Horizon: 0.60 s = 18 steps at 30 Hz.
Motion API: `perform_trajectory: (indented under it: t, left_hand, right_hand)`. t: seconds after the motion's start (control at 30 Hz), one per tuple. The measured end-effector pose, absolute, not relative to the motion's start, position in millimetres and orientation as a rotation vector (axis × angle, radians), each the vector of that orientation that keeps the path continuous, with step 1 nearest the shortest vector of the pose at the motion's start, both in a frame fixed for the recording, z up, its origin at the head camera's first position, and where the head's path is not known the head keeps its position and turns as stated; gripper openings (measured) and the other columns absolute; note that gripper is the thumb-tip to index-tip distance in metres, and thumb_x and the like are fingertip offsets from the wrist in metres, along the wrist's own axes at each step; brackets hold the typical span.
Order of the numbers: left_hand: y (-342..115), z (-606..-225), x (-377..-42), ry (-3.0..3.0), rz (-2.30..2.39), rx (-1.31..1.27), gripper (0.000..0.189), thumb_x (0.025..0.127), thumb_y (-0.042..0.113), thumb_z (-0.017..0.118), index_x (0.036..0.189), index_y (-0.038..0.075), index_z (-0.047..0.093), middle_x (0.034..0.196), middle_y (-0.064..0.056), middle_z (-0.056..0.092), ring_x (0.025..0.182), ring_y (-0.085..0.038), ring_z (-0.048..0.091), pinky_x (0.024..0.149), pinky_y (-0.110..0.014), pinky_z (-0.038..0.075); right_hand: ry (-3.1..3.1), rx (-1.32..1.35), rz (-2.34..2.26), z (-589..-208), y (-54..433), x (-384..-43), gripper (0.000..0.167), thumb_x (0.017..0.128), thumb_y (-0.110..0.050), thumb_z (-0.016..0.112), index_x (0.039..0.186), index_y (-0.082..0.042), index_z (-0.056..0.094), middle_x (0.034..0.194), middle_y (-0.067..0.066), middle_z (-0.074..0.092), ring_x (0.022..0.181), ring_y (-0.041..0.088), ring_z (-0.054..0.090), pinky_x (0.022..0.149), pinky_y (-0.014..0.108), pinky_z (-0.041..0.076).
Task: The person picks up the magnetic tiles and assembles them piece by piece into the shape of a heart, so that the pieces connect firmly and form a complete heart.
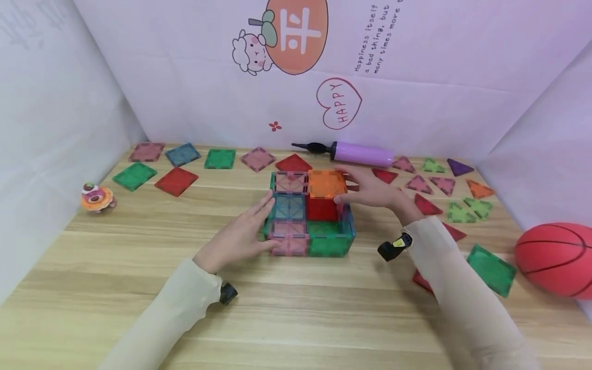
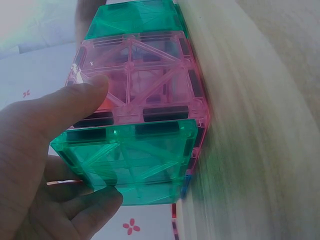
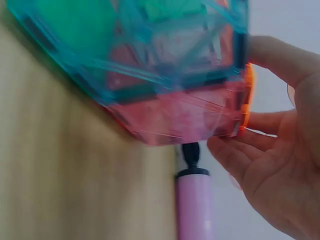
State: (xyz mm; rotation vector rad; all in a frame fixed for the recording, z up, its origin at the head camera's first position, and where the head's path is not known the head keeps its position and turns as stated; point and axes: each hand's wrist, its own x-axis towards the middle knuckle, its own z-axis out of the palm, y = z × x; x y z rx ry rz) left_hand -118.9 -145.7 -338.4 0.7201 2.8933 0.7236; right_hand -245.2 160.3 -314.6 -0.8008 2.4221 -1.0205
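Observation:
A low box of see-through magnetic tiles (image 1: 289, 245) stands mid-table, with pink, green, blue and red squares in its walls and base. An orange square tile (image 1: 327, 184) lies on top at the back right, above a red upright tile (image 1: 322, 209). My right hand (image 1: 370, 189) grips the orange tile's right side, thumb at the near corner and fingers at the far edge. My left hand (image 1: 240, 234) holds the box's left front corner. In the left wrist view its thumb lies on a pink tile (image 2: 145, 75) and its fingers bear on a green tile (image 2: 125, 155).
Loose square tiles, such as a red one (image 1: 177, 181), lie at the back left. Several triangle tiles (image 1: 418, 184) are scattered on the right. Behind the box lies a purple pump (image 1: 363, 153). A red ball (image 1: 557, 259) sits far right, a small donut toy (image 1: 97, 198) far left.

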Motion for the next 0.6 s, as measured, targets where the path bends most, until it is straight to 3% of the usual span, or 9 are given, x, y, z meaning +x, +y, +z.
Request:
perform_trajectory:
  t: [0.17, 0.4, 0.6]
  left_hand:
    - [-143.4, -336.5, -120.4, 2.899, 0.717, 0.726, 0.089, 0.086, 0.034, 0.071, 0.150, 0.001, 0.020, 0.160, -0.009, 0.009, 0.141, -0.031, 0.031, 0.107, -0.044, 0.038]
    - [-144.9, -336.3, -121.1, 2.880, 0.736, 0.730, 0.090, 0.085, 0.036, 0.071, 0.150, 0.001, 0.020, 0.161, -0.010, 0.010, 0.141, -0.032, 0.030, 0.107, -0.046, 0.037]
    - [-154.4, -333.1, -126.1, 2.806, 0.866, 0.772, 0.083, 0.087, 0.040, 0.067, 0.149, 0.004, 0.027, 0.159, -0.011, 0.016, 0.139, -0.033, 0.034, 0.107, -0.049, 0.037]
  right_hand:
    - [2.390, -0.746, -1.286, -330.7, 167.0, -233.4, 0.076, 0.092, -0.023, 0.063, 0.153, -0.014, 0.018, 0.158, 0.012, 0.019, 0.144, 0.038, 0.021, 0.111, 0.055, 0.027]
    - [2.252, -0.595, -1.545, -340.4, 168.4, -211.7, 0.064, 0.100, -0.027, 0.048, 0.154, -0.013, 0.015, 0.160, 0.009, 0.013, 0.145, 0.032, 0.021, 0.112, 0.052, 0.027]
    - [2.202, -0.541, -1.648, -346.3, 165.2, -207.4, 0.062, 0.100, -0.025, 0.048, 0.153, -0.013, 0.017, 0.159, 0.008, 0.015, 0.145, 0.031, 0.022, 0.112, 0.052, 0.027]
